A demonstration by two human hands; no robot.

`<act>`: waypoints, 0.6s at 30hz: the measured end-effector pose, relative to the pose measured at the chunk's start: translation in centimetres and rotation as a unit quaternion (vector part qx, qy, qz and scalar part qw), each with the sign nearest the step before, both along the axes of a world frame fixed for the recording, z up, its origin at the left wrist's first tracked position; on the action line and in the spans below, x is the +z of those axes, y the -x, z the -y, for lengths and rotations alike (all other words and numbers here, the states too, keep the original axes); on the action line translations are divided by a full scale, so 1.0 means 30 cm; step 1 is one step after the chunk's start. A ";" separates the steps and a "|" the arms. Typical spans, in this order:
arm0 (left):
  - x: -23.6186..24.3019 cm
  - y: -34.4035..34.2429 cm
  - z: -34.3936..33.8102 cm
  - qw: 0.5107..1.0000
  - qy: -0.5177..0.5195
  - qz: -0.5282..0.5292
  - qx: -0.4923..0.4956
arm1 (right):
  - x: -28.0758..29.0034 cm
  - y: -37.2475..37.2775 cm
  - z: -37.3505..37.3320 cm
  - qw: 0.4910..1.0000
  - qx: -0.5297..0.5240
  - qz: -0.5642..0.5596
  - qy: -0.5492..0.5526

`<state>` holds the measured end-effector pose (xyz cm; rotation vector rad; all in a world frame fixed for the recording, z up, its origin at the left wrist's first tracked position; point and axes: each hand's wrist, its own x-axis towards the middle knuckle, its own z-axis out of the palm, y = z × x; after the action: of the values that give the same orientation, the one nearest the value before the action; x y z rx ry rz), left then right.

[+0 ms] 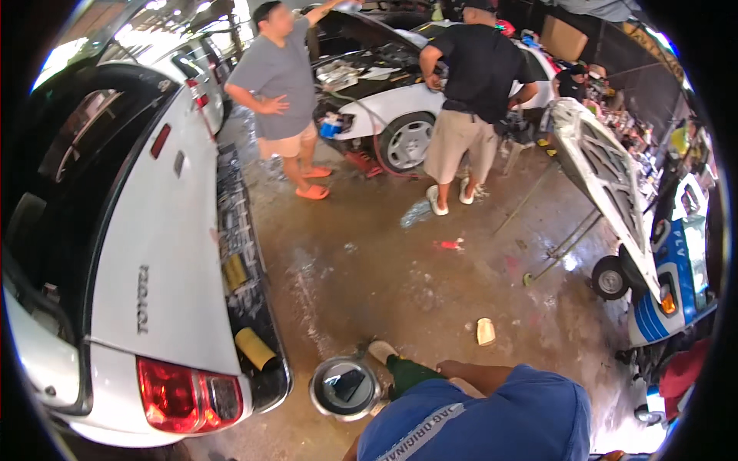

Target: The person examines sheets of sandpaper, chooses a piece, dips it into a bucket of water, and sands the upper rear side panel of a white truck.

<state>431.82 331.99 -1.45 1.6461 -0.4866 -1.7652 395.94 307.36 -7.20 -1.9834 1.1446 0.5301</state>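
Wet brown concrete floor point(400, 284) fills a busy car garage. Down low sits a round shiny metal pot point(345, 387), just beside my shoe point(382, 351) and blue shirt point(492, 419). My forearm point(473, 374) shows, but I cannot tell what my fingers do. Close by, on the left, is a smooth white car point(154, 253). Farther off, two people point(369, 92) stand by another car.

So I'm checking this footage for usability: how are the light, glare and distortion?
Head view: daylight blows out the upper left corner; the wet floor shows glare patches; fisheye bends the white car's rear and the propped hood panel toward the rim; black vignette rings the frame; centre is fairly sharp.
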 end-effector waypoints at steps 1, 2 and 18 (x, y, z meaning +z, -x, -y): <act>0.017 -0.018 -0.029 1.000 -0.003 -0.010 0.001 | -0.025 -0.003 -0.002 1.000 0.004 0.012 0.009; 0.031 -0.037 -0.050 1.000 -0.009 -0.018 0.003 | -0.052 -0.011 -0.016 0.999 0.011 0.051 -0.001; 0.172 -0.179 -0.073 0.994 -0.046 -0.094 0.008 | 0.120 -0.106 0.100 0.997 -0.053 0.041 0.039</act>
<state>437.21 334.19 3.70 1.5207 -0.3095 -1.9332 399.12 304.36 -3.61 -1.9791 1.2279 0.3499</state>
